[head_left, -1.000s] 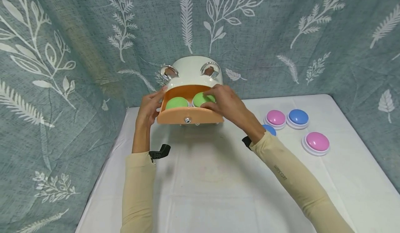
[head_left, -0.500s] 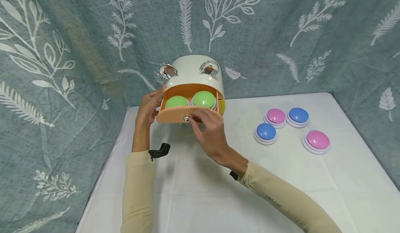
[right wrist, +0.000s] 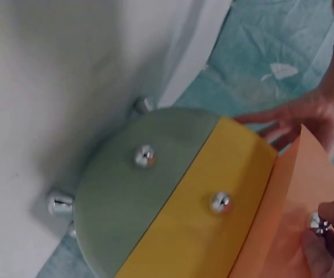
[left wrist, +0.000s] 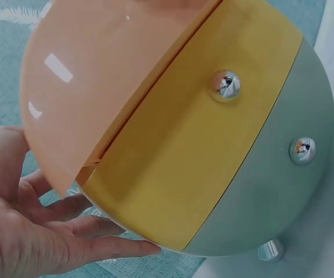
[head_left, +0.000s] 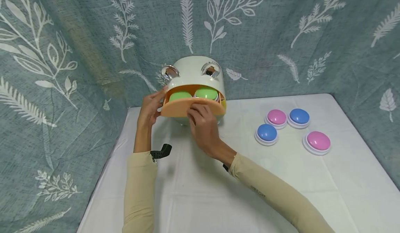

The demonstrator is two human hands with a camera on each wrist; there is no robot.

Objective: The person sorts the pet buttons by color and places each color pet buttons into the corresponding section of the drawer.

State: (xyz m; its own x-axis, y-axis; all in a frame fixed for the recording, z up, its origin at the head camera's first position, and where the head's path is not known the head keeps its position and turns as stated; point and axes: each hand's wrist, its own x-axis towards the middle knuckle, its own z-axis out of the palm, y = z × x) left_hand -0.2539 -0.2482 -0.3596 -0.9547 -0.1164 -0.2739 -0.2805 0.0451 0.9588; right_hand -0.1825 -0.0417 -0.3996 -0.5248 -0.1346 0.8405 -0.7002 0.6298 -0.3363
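A rounded, cream-topped cabinet of drawers (head_left: 193, 66) stands at the back of the table. Its top orange drawer (head_left: 176, 108) is partly pulled out and holds two green dome-topped discs (head_left: 206, 93) with white rims. My right hand (head_left: 205, 130) pinches the chrome drawer knob (right wrist: 316, 222) between thumb and fingers. On the cabinet's left side rests my left hand (head_left: 149, 109), its fingers extended along the shell in the left wrist view. Below, the yellow drawer (left wrist: 184, 139) and the green drawer (left wrist: 265, 174) are flush with the body.
To the right on the white table (head_left: 212, 198) lie similar discs: two pink (head_left: 276, 117) and two blue (head_left: 267, 132). Two chrome rings (head_left: 210, 69) rise from the cabinet top. A patterned curtain (head_left: 256, 45) hangs close behind.
My right hand has left the right green disc, taken the knob and moved the orange drawer inward. The left hand has stayed at the cabinet's side.
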